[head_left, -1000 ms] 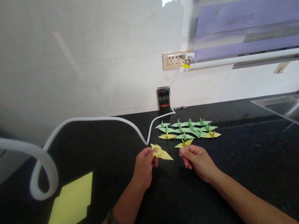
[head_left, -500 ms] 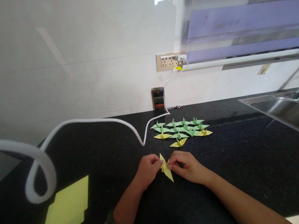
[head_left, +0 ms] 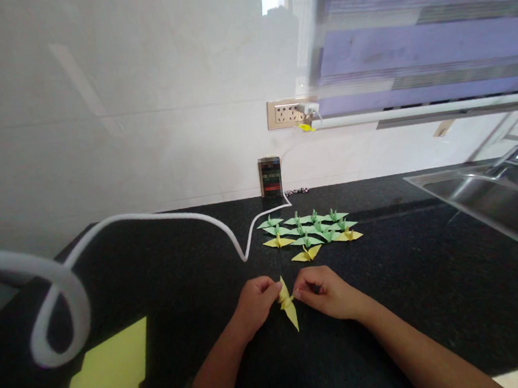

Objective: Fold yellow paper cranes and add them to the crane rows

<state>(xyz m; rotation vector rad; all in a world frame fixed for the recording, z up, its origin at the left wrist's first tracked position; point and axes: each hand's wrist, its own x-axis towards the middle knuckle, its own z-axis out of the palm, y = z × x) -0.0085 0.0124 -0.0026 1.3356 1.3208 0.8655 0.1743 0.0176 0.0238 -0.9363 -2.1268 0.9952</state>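
A small yellow folded paper crane (head_left: 288, 305) hangs between both my hands just above the black counter (head_left: 411, 277). My left hand (head_left: 255, 302) pinches its left side with closed fingers. My right hand (head_left: 322, 292) pinches its right side, fingers closed too. Beyond them, several finished green and yellow paper cranes (head_left: 310, 232) lie in rows on the counter.
Yellow paper sheets (head_left: 103, 383) lie at the near left. A white cable (head_left: 151, 221) loops across the counter to a phone (head_left: 271, 177) leaning on the wall, under a wall socket (head_left: 285, 113). A steel sink (head_left: 495, 200) is at the right.
My right hand came over from the crane rows and took hold of the yellow crane beside my left hand. Both hands drew nearer to me, and the crane now points downward.
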